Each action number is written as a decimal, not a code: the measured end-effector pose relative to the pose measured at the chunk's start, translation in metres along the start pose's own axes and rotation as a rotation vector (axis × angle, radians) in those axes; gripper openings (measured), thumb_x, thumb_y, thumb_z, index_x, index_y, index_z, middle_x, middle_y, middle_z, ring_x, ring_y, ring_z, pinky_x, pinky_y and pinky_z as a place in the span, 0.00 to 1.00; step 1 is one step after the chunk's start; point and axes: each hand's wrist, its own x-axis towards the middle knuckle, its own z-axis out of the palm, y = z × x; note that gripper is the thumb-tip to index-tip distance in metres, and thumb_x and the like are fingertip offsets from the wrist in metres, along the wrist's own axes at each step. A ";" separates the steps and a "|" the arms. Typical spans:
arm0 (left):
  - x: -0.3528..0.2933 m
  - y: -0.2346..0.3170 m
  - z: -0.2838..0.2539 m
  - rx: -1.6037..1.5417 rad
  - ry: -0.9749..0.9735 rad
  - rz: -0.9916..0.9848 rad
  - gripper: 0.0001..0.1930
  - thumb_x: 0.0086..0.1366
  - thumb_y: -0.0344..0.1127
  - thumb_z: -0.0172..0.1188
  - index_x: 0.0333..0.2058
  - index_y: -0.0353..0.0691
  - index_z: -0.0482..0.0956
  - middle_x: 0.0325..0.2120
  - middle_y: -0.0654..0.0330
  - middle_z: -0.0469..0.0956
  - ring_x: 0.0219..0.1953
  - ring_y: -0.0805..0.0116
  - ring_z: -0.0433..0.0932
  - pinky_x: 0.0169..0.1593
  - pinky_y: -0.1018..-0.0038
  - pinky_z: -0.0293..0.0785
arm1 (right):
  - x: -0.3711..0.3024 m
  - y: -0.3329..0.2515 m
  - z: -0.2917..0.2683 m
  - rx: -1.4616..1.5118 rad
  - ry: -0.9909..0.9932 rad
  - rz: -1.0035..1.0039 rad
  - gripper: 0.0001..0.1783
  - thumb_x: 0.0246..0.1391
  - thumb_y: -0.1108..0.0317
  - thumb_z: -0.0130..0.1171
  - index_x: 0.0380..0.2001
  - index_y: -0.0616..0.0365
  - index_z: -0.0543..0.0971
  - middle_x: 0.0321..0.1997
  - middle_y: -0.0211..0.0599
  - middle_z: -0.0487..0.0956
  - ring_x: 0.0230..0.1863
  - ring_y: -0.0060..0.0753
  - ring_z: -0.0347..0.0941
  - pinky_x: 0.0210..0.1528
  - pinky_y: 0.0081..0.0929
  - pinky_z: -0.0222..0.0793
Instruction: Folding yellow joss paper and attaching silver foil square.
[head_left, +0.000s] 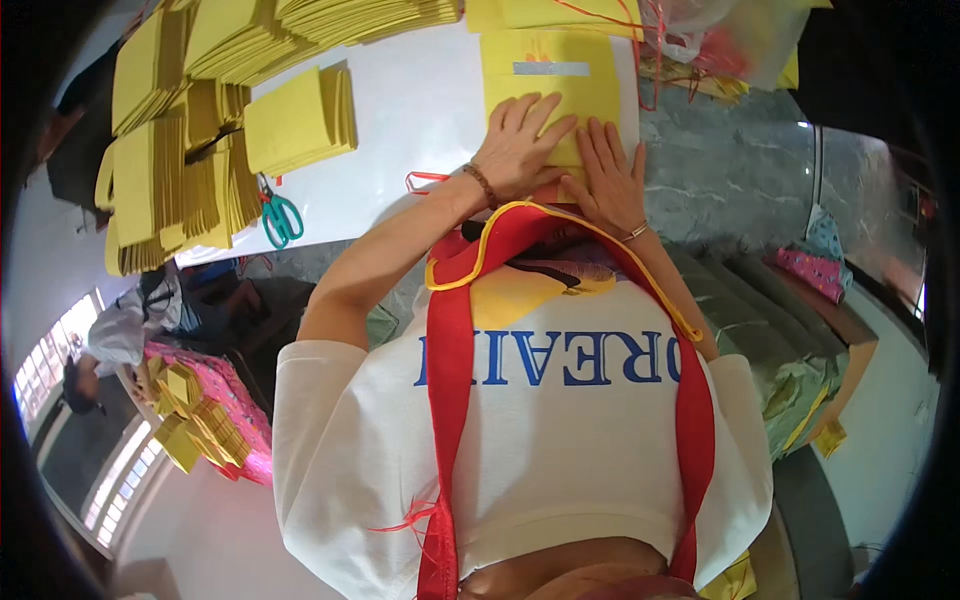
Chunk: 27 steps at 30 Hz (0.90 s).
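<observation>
A yellow rectangular piece (548, 55), paper by its look, lies on the white tabletop (410, 90) in front of me. It carries a silvery strip and a faint orange print near its far end. My left hand (516, 148), with a beaded bracelet at the wrist, rests on its near half, fingers stretched and apart. Beside it, my right hand (608, 182) lies flat along the right edge, its fingers extended. The two thumbs come close together near the table's front edge. Whether the yellow piece is one sheet or several layers I cannot tell.
Stacks of folded yellow paper (150, 190) fill the table's left side, with a smaller bundle (298, 122) nearer. Teal-handled scissors (281, 218) lie at the front edge. Red string (652, 60) and a clear plastic bag (735, 35) are at the far right; green-wrapped bundles (765, 335) stand right.
</observation>
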 end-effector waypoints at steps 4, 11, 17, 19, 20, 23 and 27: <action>0.001 0.004 0.009 0.104 -0.077 0.048 0.29 0.53 0.47 0.56 0.52 0.41 0.66 0.50 0.47 0.64 0.52 0.49 0.62 0.50 0.56 0.60 | 0.000 0.006 0.002 0.061 -0.111 0.048 0.31 0.58 0.48 0.37 0.60 0.50 0.58 0.67 0.35 0.51 0.68 0.37 0.42 0.61 0.62 0.32; 0.017 0.040 0.033 0.573 0.006 -0.090 0.22 0.53 0.40 0.49 0.45 0.36 0.71 0.40 0.42 0.72 0.41 0.44 0.71 0.38 0.59 0.69 | 0.022 0.040 -0.010 0.861 -0.150 0.207 0.30 0.62 0.49 0.26 0.59 0.57 0.59 0.64 0.40 0.58 0.66 0.36 0.50 0.66 0.36 0.38; -0.014 0.005 -0.065 -0.021 0.375 0.055 0.21 0.45 0.33 0.55 0.42 0.40 0.71 0.35 0.57 0.75 0.38 0.59 0.74 0.37 0.66 0.68 | 0.032 0.034 -0.033 1.164 0.208 0.390 0.35 0.62 0.45 0.22 0.58 0.61 0.60 0.62 0.40 0.61 0.64 0.35 0.52 0.65 0.33 0.41; -0.046 -0.016 -0.093 0.008 0.497 -0.038 0.23 0.45 0.31 0.55 0.44 0.41 0.71 0.40 0.61 0.74 0.41 0.58 0.72 0.41 0.66 0.66 | 0.026 0.033 -0.036 1.121 0.207 0.533 0.36 0.61 0.43 0.22 0.57 0.60 0.62 0.60 0.41 0.63 0.63 0.35 0.56 0.64 0.34 0.46; -0.066 -0.027 -0.111 0.069 0.499 -0.074 0.24 0.45 0.30 0.55 0.46 0.42 0.71 0.43 0.61 0.73 0.42 0.59 0.71 0.41 0.67 0.65 | 0.024 0.034 -0.036 1.125 0.208 0.531 0.36 0.61 0.43 0.22 0.57 0.60 0.62 0.60 0.41 0.63 0.63 0.35 0.56 0.64 0.34 0.46; -0.120 -0.067 -0.154 0.511 0.421 -0.158 0.29 0.44 0.27 0.54 0.50 0.47 0.70 0.49 0.64 0.70 0.44 0.61 0.69 0.44 0.67 0.63 | 0.019 0.036 -0.034 1.105 0.187 0.570 0.35 0.61 0.43 0.23 0.56 0.59 0.65 0.58 0.40 0.67 0.60 0.35 0.60 0.61 0.35 0.51; -0.150 -0.133 -0.167 0.726 0.338 -0.302 0.31 0.44 0.26 0.54 0.52 0.53 0.69 0.50 0.68 0.70 0.45 0.64 0.68 0.44 0.68 0.61 | 0.020 0.029 -0.031 1.071 0.127 0.501 0.33 0.62 0.46 0.23 0.53 0.59 0.67 0.54 0.40 0.70 0.58 0.35 0.63 0.59 0.35 0.53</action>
